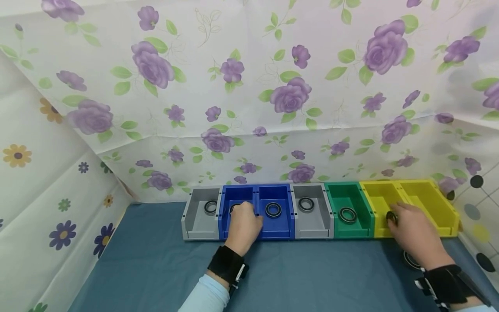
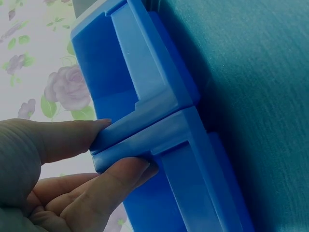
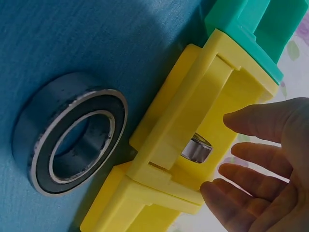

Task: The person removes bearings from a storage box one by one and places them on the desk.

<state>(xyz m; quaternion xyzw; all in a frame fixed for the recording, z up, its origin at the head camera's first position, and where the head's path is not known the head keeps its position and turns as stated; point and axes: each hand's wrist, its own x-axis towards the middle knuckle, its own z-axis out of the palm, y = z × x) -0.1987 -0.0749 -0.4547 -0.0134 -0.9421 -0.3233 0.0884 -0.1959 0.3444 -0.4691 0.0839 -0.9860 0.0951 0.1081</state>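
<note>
My left hand pinches the adjoining walls between two blue bins, thumb on one side and fingers on the other. A bearing lies in the right blue bin; another in the left blue bin is mostly hidden by this hand. Over the left yellow bin, my right hand has its thumb and fingers spread apart. Inside that bin a bearing shows its shiny side, with a gap between it and the fingers. A larger bearing lies on the blue cloth in front, partly behind the right wrist in the head view.
The bins stand in a row against a flowered sheet. A left grey bin, a second grey bin and a green bin each contain a bearing. The right yellow bin ends the row. Blue cloth covers the table.
</note>
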